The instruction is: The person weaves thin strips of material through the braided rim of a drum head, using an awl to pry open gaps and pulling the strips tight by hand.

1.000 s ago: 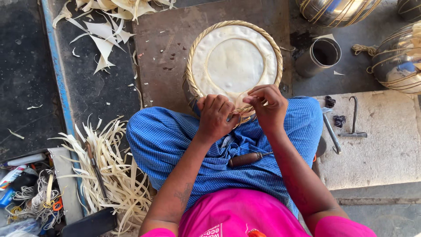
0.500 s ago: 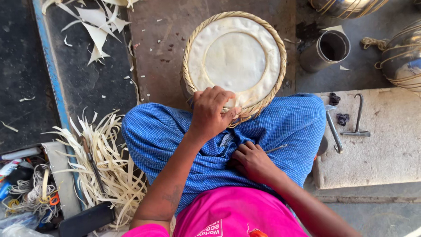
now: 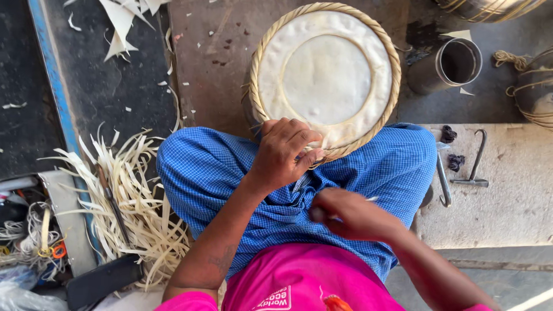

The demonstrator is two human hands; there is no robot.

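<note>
A round drum-like object (image 3: 325,75) with a pale skin top and a woven cane rim (image 3: 258,86) rests against my knees, which are covered by blue checked cloth (image 3: 213,173). My left hand (image 3: 282,152) grips the near edge of that rim, fingers curled over the cane. My right hand (image 3: 348,216) is blurred and sits low over my lap, closed in a fist. A thin pale tip (image 3: 372,198) sticks out of it, apparently part of a small tool. The right hand is apart from the drum.
A pile of pale cane strips (image 3: 132,207) lies at my left with a dark tool among them. A metal cup (image 3: 452,66) stands at the upper right. A metal hook (image 3: 475,164) and a rod (image 3: 442,181) lie on the stone slab (image 3: 507,201).
My right hand left the drum's rim, dropped to my lap where a wooden-handled tool lay, and is now closed there. My left hand stayed on the rim.
</note>
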